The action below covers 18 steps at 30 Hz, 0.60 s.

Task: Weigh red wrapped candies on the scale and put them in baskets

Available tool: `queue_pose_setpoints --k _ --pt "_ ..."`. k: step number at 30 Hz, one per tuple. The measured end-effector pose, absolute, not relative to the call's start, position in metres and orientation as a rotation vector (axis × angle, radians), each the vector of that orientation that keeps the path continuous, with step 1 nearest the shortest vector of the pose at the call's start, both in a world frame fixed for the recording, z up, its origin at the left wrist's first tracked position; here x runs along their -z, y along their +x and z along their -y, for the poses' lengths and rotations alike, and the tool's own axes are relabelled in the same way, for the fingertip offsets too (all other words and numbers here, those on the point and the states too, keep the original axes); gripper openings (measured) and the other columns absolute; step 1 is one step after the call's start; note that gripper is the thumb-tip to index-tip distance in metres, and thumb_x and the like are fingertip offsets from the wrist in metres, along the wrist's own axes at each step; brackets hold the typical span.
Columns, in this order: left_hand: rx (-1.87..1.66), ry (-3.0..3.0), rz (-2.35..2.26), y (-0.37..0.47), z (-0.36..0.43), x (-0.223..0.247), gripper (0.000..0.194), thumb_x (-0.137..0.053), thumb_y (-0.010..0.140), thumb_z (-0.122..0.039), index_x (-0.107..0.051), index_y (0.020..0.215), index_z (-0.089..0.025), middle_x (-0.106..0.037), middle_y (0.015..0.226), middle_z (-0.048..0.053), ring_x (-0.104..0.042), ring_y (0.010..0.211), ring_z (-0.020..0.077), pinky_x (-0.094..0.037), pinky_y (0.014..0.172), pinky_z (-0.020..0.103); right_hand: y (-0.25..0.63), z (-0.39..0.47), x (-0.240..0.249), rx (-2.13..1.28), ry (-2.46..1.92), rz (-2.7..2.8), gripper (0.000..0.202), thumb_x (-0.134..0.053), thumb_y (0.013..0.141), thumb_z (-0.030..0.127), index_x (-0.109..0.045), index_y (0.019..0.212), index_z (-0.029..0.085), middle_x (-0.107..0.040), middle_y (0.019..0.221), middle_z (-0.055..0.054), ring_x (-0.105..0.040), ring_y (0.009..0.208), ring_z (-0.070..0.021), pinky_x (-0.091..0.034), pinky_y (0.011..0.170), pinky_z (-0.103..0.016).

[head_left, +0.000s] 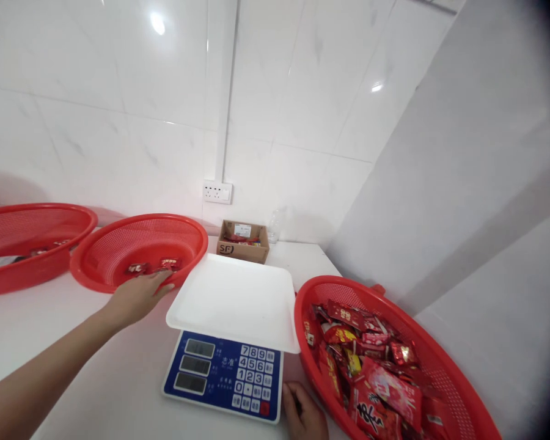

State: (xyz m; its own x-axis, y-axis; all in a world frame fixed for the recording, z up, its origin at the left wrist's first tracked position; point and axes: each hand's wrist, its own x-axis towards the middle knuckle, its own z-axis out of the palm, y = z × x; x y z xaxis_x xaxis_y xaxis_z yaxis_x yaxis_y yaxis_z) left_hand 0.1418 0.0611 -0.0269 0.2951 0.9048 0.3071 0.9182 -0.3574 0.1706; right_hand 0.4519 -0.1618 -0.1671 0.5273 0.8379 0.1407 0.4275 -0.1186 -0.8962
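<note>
My left hand (140, 296) reaches over the front rim of a red plastic basket (87, 256), its fingers stretched out and the thumb apart. Just beyond the fingertips lie a red wrapped packet (169, 263) and another small packet (138, 268); whether the fingers touch one is unclear. Beside the lower right corner of a blue and white digital scale (220, 374) rests my right hand (304, 412), its fingers curled in with nothing visible in them. The scale bears a bare white tray (238, 299).
At the right, a red basket (440, 330) holds many red and yellow wrapped packets (371, 366). Another red basket (32, 278) stands far left. A small cardboard box (242, 252) with packets sits by the wall, below a power socket (217, 192). A clear plastic item (276, 223) stands beside it.
</note>
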Motion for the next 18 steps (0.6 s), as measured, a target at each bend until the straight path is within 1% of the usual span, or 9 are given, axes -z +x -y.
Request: queue_pose_setpoints --k 2,4,6,7,8,10,12,15,18 --pt "0.528 -2.487 1.711 0.14 -0.057 0.033 0.041 -0.035 0.089 -0.034 -0.061 0.116 -0.018 -0.072 0.098 0.014 -0.066 0.089 0.0342 -0.048 0.076 0.047 0.452 0.162 0.166 -0.501 -1.751 1.061 0.056 -0.042 0.079 0.069 -0.065 0.067 0.02 -0.068 0.062 -0.004 -0.062 0.057 -0.0187 -0.047 0.056 -0.024" --pt "0.553 -2.465 1.66 0.141 -0.057 0.036 0.04 -0.034 0.089 -0.031 -0.061 0.115 -0.016 -0.07 0.105 0.015 -0.061 0.105 0.0342 -0.039 0.094 0.052 0.451 0.162 0.164 -0.504 -1.75 1.058 0.054 -0.044 0.079 0.068 -0.065 0.067 0.02 -0.068 0.063 -0.004 -0.063 0.058 -0.0188 -0.048 0.056 -0.024" --pt "0.607 -2.442 1.61 0.144 -0.056 0.038 0.04 -0.033 0.089 -0.031 -0.059 0.114 -0.016 -0.066 0.115 0.015 -0.054 0.117 0.0322 -0.029 0.104 0.052 0.45 0.163 0.159 -0.507 -1.739 1.061 0.053 -0.044 0.08 0.066 -0.065 0.068 0.019 -0.069 0.064 -0.004 -0.064 0.059 -0.0188 -0.048 0.056 -0.024" --pt "0.68 -2.44 1.588 0.147 -0.053 0.04 0.04 -0.031 0.09 -0.032 -0.058 0.114 -0.016 -0.064 0.118 0.015 -0.051 0.119 0.0312 -0.028 0.106 0.051 0.45 0.163 0.155 -0.502 -1.732 1.08 0.052 -0.043 0.082 0.065 -0.064 0.068 0.019 -0.069 0.064 -0.005 -0.064 0.059 -0.0186 -0.048 0.056 -0.023" --pt "0.806 -2.438 1.586 0.15 -0.05 0.042 0.039 -0.03 0.091 -0.033 -0.057 0.114 -0.016 -0.063 0.119 0.015 -0.051 0.12 0.0302 -0.03 0.106 0.05 0.45 0.163 0.151 -0.49 -1.728 1.108 0.051 -0.042 0.084 0.062 -0.064 0.067 0.019 -0.068 0.063 -0.005 -0.063 0.059 -0.0183 -0.048 0.055 -0.023" --pt "1.146 -2.41 1.636 0.157 -0.039 0.049 0.036 -0.033 0.091 -0.036 -0.055 0.112 -0.017 -0.062 0.116 0.015 -0.052 0.116 0.0286 -0.036 0.103 0.046 0.449 0.163 0.144 -0.453 -1.733 1.17 0.048 -0.041 0.087 0.056 -0.063 0.067 0.018 -0.068 0.062 -0.005 -0.063 0.058 -0.0177 -0.048 0.054 -0.023" --pt "1.443 -2.337 1.726 0.164 -0.028 0.058 0.032 -0.036 0.091 -0.038 -0.053 0.11 -0.019 -0.061 0.112 0.013 -0.053 0.111 0.0279 -0.04 0.1 0.046 0.449 0.162 0.138 -0.409 -1.75 1.201 0.044 -0.042 0.088 0.05 -0.063 0.067 0.017 -0.067 0.062 -0.005 -0.063 0.059 -0.0174 -0.048 0.055 -0.022" --pt "1.595 -2.308 1.811 0.174 -0.016 0.07 0.028 -0.035 0.091 -0.039 -0.049 0.108 -0.021 -0.057 0.107 0.011 -0.054 0.106 0.0289 -0.041 0.098 0.05 0.448 0.163 0.135 -0.348 -1.782 1.194 0.04 -0.042 0.089 0.043 -0.063 0.068 0.017 -0.065 0.063 -0.004 -0.062 0.06 -0.0161 -0.047 0.056 -0.022" --pt "1.739 -2.403 1.844 0.182 -0.013 0.078 0.029 -0.032 0.091 -0.041 -0.048 0.107 -0.022 -0.057 0.1 0.009 -0.058 0.098 0.0275 -0.046 0.093 0.048 0.443 0.171 0.13 -0.275 -1.802 1.228 0.036 -0.041 0.09 0.036 -0.063 0.071 0.016 -0.064 0.064 -0.004 -0.059 0.06 -0.0147 -0.045 0.056 -0.022"
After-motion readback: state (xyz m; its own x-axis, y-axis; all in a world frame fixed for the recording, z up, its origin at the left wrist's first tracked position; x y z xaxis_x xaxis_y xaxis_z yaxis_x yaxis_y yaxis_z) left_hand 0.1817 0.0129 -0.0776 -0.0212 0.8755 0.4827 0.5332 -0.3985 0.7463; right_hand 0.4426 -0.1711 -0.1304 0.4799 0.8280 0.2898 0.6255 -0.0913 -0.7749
